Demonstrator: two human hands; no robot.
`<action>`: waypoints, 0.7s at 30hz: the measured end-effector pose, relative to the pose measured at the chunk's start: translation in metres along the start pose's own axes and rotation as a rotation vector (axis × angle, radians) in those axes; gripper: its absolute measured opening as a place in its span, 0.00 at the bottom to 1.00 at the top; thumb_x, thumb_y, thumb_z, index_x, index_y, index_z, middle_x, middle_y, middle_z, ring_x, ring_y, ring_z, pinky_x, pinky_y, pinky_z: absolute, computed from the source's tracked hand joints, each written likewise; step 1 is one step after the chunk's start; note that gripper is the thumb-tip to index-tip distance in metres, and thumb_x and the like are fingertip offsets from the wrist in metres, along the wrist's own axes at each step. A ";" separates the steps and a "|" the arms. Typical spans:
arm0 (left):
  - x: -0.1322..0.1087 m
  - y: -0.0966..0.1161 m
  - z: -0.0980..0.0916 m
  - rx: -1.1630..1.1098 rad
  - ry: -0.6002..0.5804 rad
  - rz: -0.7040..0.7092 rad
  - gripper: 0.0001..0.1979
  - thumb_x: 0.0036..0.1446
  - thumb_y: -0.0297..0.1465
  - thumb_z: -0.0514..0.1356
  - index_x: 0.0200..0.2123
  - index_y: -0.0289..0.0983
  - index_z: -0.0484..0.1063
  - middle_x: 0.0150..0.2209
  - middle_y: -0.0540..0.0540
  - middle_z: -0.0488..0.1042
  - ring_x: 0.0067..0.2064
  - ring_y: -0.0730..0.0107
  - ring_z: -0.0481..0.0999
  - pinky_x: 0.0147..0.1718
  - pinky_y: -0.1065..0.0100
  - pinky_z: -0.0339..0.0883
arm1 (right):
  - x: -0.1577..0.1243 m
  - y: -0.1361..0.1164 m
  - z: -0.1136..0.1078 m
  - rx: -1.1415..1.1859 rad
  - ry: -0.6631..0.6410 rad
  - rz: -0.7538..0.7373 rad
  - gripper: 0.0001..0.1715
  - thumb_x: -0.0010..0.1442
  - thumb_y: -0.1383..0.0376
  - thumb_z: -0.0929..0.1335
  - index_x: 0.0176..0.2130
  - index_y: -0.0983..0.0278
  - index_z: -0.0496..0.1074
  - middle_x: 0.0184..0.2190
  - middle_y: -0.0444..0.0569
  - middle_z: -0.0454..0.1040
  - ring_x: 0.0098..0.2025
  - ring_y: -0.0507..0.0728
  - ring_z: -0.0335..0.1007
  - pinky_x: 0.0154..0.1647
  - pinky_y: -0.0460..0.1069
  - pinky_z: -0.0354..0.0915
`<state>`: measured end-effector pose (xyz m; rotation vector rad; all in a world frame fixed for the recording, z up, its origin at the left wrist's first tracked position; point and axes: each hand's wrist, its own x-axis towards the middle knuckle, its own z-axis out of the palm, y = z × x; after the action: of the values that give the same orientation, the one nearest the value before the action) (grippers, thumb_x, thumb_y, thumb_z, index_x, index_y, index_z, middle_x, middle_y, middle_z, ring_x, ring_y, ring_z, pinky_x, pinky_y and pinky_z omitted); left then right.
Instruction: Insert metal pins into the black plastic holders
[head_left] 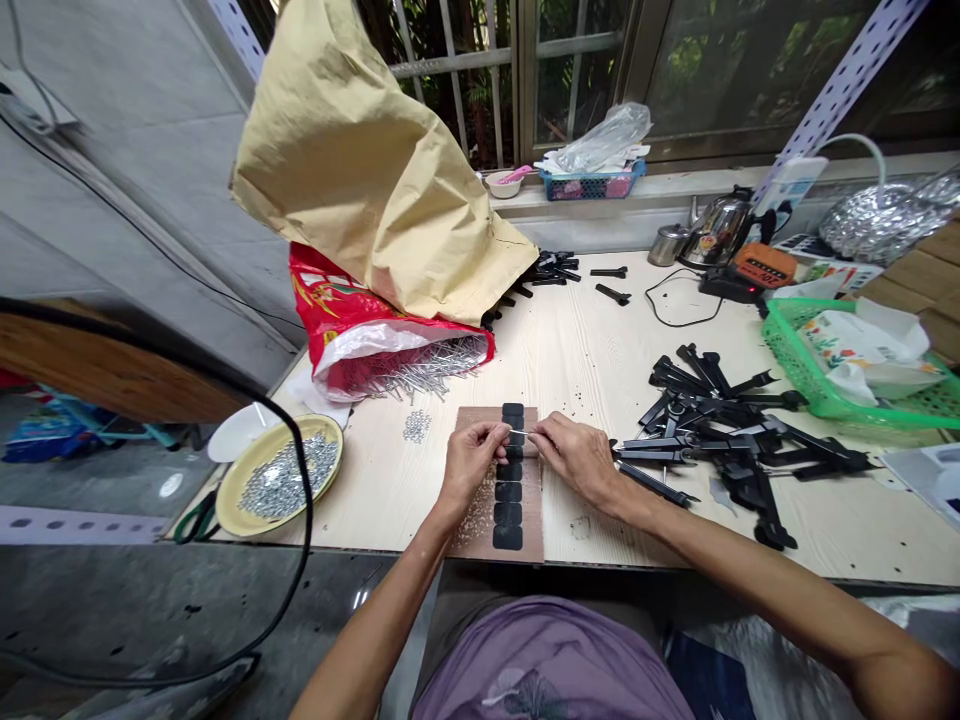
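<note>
My left hand [471,458] and my right hand [576,456] meet over a brown board [529,510] near the table's front edge. Both are pinched on a thin metal pin [519,433] held level between their fingertips. A row of several black pads [509,490] runs down the board's middle, partly hidden under my fingers. Small silvery bits lie on the board's left part, below my left hand.
A pile of black plastic parts [720,425] lies right of my hands. A yellow plate of small metal pieces [281,474] sits left. Behind stand a red bag spilling metal pins [390,350], a tan paper sack [375,170], a kettle [718,232] and a green basket [847,375].
</note>
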<state>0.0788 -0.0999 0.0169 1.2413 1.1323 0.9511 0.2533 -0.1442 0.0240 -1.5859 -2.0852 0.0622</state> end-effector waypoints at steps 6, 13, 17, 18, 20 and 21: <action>0.003 -0.002 0.003 -0.296 -0.032 -0.192 0.19 0.37 0.41 0.70 0.25 0.30 0.72 0.21 0.50 0.70 0.19 0.81 0.65 0.19 0.76 0.63 | 0.000 -0.001 0.004 -0.217 0.156 -0.149 0.14 0.66 0.64 0.60 0.33 0.62 0.71 0.29 0.46 0.72 0.33 0.52 0.64 0.35 0.49 0.49; 0.005 -0.003 0.000 -0.414 -0.081 -0.243 0.18 0.37 0.38 0.71 0.26 0.30 0.72 0.21 0.51 0.71 0.20 0.82 0.65 0.20 0.77 0.64 | 0.003 0.000 0.002 -0.172 0.146 -0.128 0.12 0.66 0.63 0.61 0.36 0.63 0.71 0.29 0.45 0.72 0.30 0.51 0.63 0.32 0.49 0.48; 0.006 -0.005 0.001 -0.457 -0.088 -0.274 0.17 0.37 0.36 0.72 0.25 0.30 0.72 0.21 0.51 0.71 0.20 0.83 0.65 0.20 0.78 0.64 | 0.004 0.000 0.001 -0.166 0.135 -0.138 0.12 0.66 0.63 0.61 0.36 0.62 0.71 0.31 0.45 0.72 0.31 0.51 0.64 0.32 0.48 0.48; 0.006 -0.005 0.002 -0.453 -0.085 -0.273 0.17 0.36 0.36 0.72 0.25 0.30 0.72 0.21 0.51 0.71 0.20 0.83 0.65 0.20 0.78 0.64 | 0.004 0.000 0.001 -0.172 0.134 -0.132 0.12 0.66 0.63 0.60 0.36 0.62 0.71 0.31 0.46 0.73 0.31 0.51 0.64 0.32 0.48 0.48; 0.005 -0.005 0.003 -0.417 -0.069 -0.248 0.17 0.37 0.36 0.71 0.26 0.30 0.72 0.22 0.51 0.71 0.20 0.83 0.66 0.21 0.77 0.64 | 0.003 0.001 0.002 -0.184 0.132 -0.124 0.14 0.67 0.62 0.60 0.35 0.62 0.71 0.31 0.46 0.72 0.31 0.51 0.64 0.32 0.48 0.48; 0.005 -0.005 0.003 -0.384 -0.057 -0.221 0.17 0.39 0.37 0.71 0.26 0.30 0.73 0.22 0.51 0.71 0.20 0.83 0.66 0.21 0.77 0.64 | 0.003 0.001 0.002 -0.188 0.128 -0.126 0.14 0.67 0.62 0.59 0.35 0.62 0.71 0.31 0.46 0.72 0.31 0.52 0.64 0.32 0.48 0.49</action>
<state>0.0824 -0.0968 0.0110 0.8107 0.9639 0.9077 0.2526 -0.1407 0.0233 -1.5165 -2.1356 -0.2801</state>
